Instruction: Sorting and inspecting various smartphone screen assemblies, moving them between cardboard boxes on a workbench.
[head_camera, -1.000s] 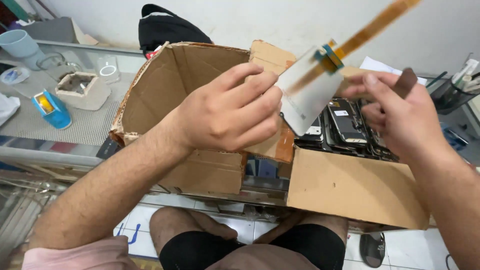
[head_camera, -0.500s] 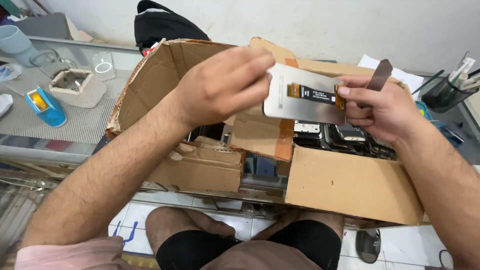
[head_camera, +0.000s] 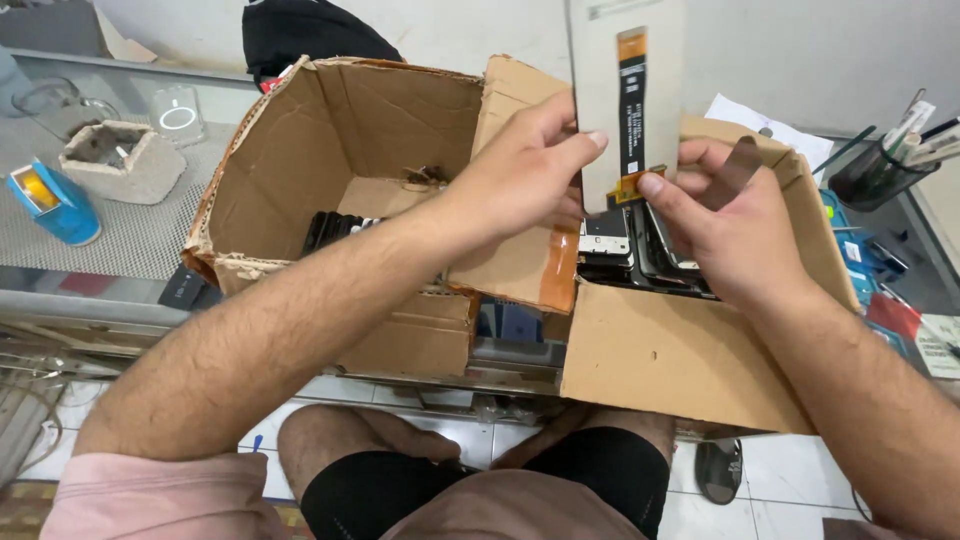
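Pinched upright between left hand (head_camera: 520, 175) and right hand (head_camera: 730, 235), flex-cable panel (head_camera: 625, 100) over cardboard box (head_camera: 660, 350), seemingly for inspection.

Both forearms are bare and hairy, and the left hand (head_camera: 520, 175) and right hand (head_camera: 735, 225) wear no gloves or rings. A pink sleeve (head_camera: 160, 495) covers the left upper arm. Black shorts (head_camera: 480, 495) cover the thighs, the knees bare.
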